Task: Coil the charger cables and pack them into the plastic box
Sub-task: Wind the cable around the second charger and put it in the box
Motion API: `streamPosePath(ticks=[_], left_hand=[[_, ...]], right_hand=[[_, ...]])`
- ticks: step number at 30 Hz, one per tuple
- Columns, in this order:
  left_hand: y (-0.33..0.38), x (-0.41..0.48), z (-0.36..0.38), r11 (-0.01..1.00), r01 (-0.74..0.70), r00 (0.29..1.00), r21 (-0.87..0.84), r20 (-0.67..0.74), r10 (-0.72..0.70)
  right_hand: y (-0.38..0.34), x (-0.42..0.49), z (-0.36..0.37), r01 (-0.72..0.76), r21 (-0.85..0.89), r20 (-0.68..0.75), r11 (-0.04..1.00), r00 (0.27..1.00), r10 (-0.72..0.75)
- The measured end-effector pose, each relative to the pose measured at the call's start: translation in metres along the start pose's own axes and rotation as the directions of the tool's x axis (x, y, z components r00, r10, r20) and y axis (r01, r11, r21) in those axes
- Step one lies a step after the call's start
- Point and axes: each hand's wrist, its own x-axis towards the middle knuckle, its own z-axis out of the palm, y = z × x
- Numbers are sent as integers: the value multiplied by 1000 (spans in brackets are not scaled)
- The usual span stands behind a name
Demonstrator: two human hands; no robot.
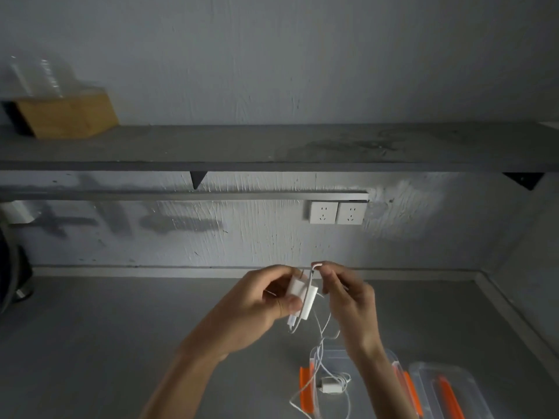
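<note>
My left hand (269, 300) grips a white charger brick (302, 297) above the grey counter, with a white cable (322, 328) wound partly around it. My right hand (348, 297) pinches a loop of that cable just right of the brick. The loose cable hangs down into a clear plastic box (399, 376) with orange clips at the bottom right. A second small white charger (329, 385) with tangled cable lies in the box.
The box's clear lid (447, 388) with orange trim lies right of the box. Two white wall sockets (335, 212) sit behind my hands. A grey shelf (272, 146) above carries a wooden block (69, 114). A dark object (12, 276) stands at the counter's far left.
</note>
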Motion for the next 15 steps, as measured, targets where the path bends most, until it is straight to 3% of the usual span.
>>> streamPosePath(ticks=[3, 7, 9, 11, 13, 15], left_hand=[[5, 11, 1, 992, -18, 998, -123, -68, 10], [-11, 42, 11, 941, 0, 946, -337, -305, -110], [-27, 54, 16, 975, 0, 893, -220, -439, -99], [-39, 57, 26, 1000, -16, 872, 4, -489, 16], [-45, 53, 37, 979, -61, 889, 194, -435, 142], [-43, 46, 49, 947, -124, 918, 295, -328, 222]], right_hand=[[7, -16, 1, -57, -177, 256, 983, 961, 102], [9, -54, 1, -182, -82, 303, 980, 932, 198], [5, -72, -5, -191, -95, 307, 977, 928, 211], [-8, -75, -18, -67, -282, 331, 957, 930, 163], [-29, -62, -35, 134, -527, 341, 839, 938, 65], [-53, -39, -54, 323, -689, 321, 648, 939, -126]])
